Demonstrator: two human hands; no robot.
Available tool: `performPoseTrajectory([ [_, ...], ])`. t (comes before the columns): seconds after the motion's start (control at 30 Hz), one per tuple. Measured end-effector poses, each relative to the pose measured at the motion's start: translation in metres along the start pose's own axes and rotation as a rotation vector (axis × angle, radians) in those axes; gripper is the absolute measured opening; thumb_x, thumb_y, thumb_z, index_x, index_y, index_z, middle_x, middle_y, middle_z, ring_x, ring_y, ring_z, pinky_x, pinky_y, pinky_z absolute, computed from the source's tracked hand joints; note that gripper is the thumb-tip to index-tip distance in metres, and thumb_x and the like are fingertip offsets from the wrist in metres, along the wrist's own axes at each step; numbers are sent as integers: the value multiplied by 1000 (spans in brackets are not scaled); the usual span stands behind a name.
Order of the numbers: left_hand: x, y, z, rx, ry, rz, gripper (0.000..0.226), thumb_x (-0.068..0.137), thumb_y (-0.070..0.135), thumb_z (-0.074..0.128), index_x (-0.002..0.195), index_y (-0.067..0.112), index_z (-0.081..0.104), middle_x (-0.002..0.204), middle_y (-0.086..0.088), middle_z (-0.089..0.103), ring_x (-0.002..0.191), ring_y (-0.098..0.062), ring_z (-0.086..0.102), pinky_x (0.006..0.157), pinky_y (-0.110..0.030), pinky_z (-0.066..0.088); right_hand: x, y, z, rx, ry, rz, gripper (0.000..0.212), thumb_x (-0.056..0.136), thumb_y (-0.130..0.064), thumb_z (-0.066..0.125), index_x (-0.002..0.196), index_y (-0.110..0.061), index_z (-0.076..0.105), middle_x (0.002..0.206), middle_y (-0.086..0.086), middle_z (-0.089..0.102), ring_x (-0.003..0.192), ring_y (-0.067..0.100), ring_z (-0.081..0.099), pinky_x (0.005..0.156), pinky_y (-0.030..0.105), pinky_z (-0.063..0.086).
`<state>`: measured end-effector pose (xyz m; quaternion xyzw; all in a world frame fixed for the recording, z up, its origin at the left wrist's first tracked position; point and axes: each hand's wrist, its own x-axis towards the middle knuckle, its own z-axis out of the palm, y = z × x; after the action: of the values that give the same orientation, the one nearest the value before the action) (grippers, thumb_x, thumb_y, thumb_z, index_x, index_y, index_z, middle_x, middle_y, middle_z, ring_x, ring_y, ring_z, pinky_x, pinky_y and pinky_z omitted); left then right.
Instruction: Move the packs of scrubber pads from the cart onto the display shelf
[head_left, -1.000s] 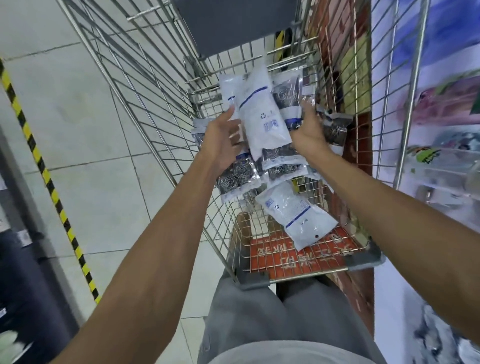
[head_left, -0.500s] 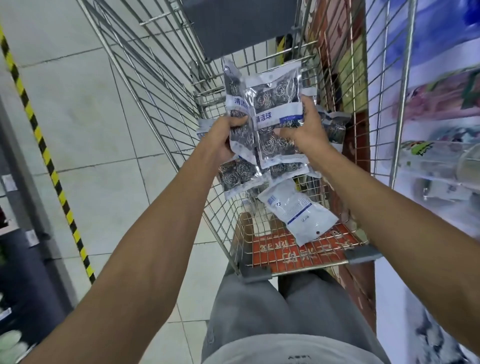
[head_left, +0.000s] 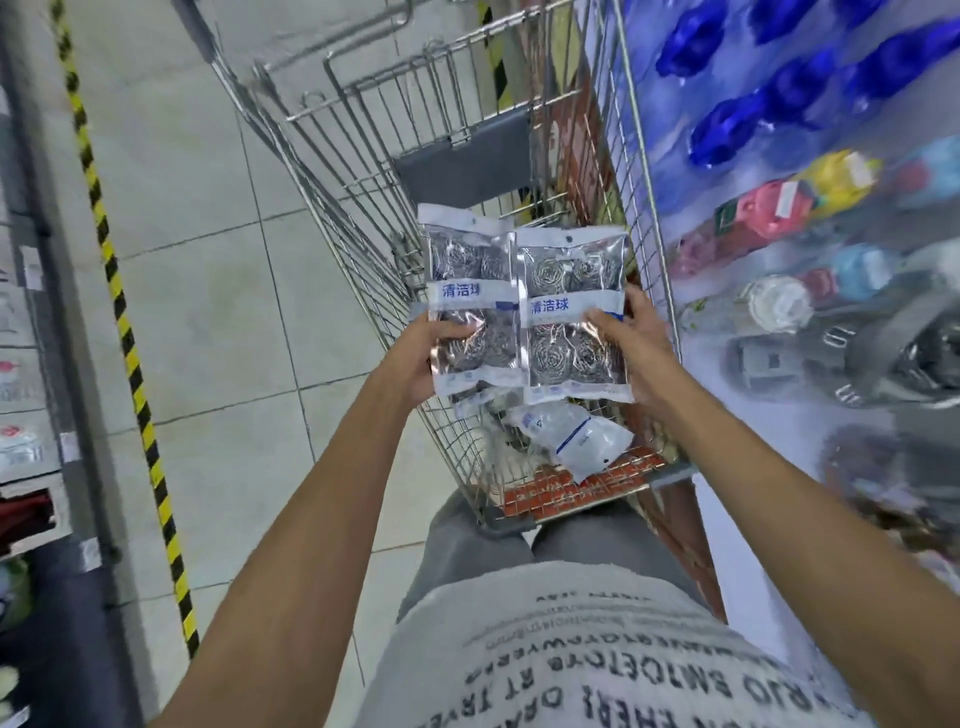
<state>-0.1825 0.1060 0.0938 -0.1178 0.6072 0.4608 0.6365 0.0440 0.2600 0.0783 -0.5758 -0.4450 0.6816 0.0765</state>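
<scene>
Two clear packs of steel scrubber pads with blue-lettered white bands are held side by side above the wire cart (head_left: 363, 171). My left hand (head_left: 421, 358) grips the left pack (head_left: 467, 291) at its lower left edge. My right hand (head_left: 631, 343) pinches the right pack (head_left: 569, 306) at its right edge, thumb on the front. Both packs face me, upright. More packs lie in the cart bottom, one white-backed pack (head_left: 574, 439) face down near the front.
A display shelf (head_left: 831, 270) with blue and coloured goods runs along the cart's right side, blurred. A yellow-black floor stripe (head_left: 127, 332) and another shelf (head_left: 31, 415) are at the left. Tiled floor lies between.
Both packs have been lifted higher out of the cart and spread side by side, fronts toward me. The view has tilted up, showing more of the right shelf.
</scene>
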Motion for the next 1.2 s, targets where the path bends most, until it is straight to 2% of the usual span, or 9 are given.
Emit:
performPoseTrajectory([
  [0.23, -75, -11, 3, 132, -108, 91, 48, 77, 0, 69, 124, -4, 63, 131, -32, 60, 117, -49, 63, 95, -63, 55, -114, 0, -9, 125, 108, -88, 50, 96, -12, 70, 134, -30, 44, 111, -18, 61, 108, 3, 62, 72, 7, 45],
  [0.37, -108, -21, 5, 256, -160, 70, 40, 73, 2, 73, 113, 4, 66, 137, -26, 60, 118, -46, 64, 89, -75, 51, -168, 31, -12, 213, 175, -83, 50, 91, -12, 74, 127, -34, 47, 128, 4, 64, 117, 24, 60, 98, 36, 51],
  [0.47, -127, -33, 6, 323, -216, 19, 67, 63, 4, 76, 129, 8, 63, 135, -20, 64, 104, -42, 72, 89, -67, 56, -212, 54, -16, 312, 249, -70, 56, 79, -17, 82, 125, -30, 52, 125, 16, 66, 107, 30, 64, 103, 55, 48],
  [0.57, -147, -52, 10, 355, -269, -37, 59, 64, 0, 77, 121, 12, 67, 129, -19, 67, 104, -42, 71, 91, -63, 57, -256, 82, -17, 389, 331, -92, 54, 76, -14, 81, 121, -25, 54, 125, 25, 64, 101, 32, 63, 91, 49, 50],
  [0.7, -174, -83, 27, 495, -387, 24, 58, 68, -3, 77, 122, 16, 66, 120, -16, 70, 107, -42, 69, 83, -61, 60, -309, 124, -22, 499, 481, -88, 44, 79, -20, 80, 115, -31, 57, 116, 14, 69, 109, 40, 64, 103, 51, 47],
  [0.8, -190, -112, 42, 621, -457, 107, 55, 72, 7, 82, 123, 19, 68, 112, -6, 76, 116, -35, 66, 92, -56, 58, -344, 157, -24, 588, 543, -120, 60, 76, -31, 85, 128, -28, 55, 124, 12, 67, 116, 36, 64, 106, 58, 47],
  [0.93, -213, -158, 67, 840, -537, 174, 42, 87, 26, 79, 126, 19, 65, 119, -2, 74, 105, -12, 71, 76, -28, 56, -394, 196, -32, 703, 644, -162, 42, 93, -21, 73, 125, -30, 46, 112, -7, 60, 98, 10, 56, 100, 38, 43],
  [1.07, -232, -214, 90, 951, -589, 130, 60, 65, 44, 92, 118, 25, 70, 121, -7, 75, 114, -29, 69, 102, -52, 53, -447, 248, -45, 774, 747, -183, 38, 92, -18, 74, 119, -33, 51, 106, -10, 61, 101, 15, 62, 101, 45, 50],
  [1.2, -264, -282, 114, 1008, -652, 156, 45, 89, 26, 78, 130, 14, 62, 115, -3, 74, 87, -6, 73, 67, -14, 56, -510, 305, -62, 880, 841, -166, 37, 81, -29, 85, 108, -40, 62, 112, 4, 73, 111, 29, 66, 107, 58, 47],
])
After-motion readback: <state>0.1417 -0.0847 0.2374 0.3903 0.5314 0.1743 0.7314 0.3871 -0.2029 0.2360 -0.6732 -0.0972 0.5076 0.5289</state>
